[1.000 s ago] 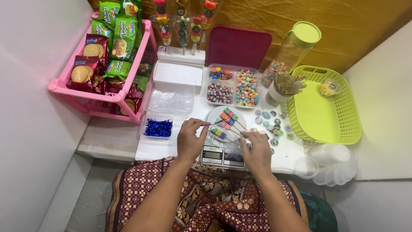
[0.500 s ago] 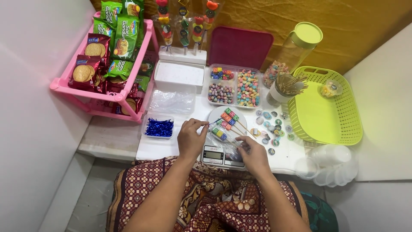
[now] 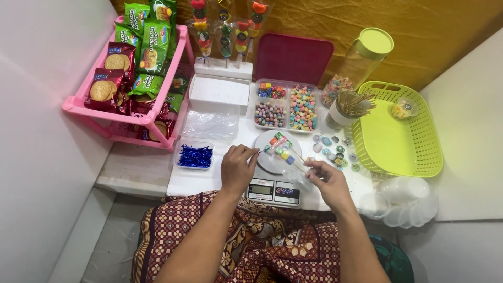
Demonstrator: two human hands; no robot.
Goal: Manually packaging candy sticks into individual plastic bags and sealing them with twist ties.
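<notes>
- pinching matters here, i judge: the left hand (image 3: 238, 169) is closed on the top of a clear bag by the scale (image 3: 273, 181), and the right hand (image 3: 327, 181) is clamped on the stick ends of the candy skewers (image 3: 283, 152).
- keep the sticks together and level, i think, so the sweets slide without catching on the plastic.
- the skewers carry bright cube sweets in green, red, yellow and blue, and hang just above the round scale plate (image 3: 272, 157).

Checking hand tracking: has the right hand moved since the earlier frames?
Yes. The right hand shifted right and slightly up, off the digital scale's display toward the round stickers.
</notes>
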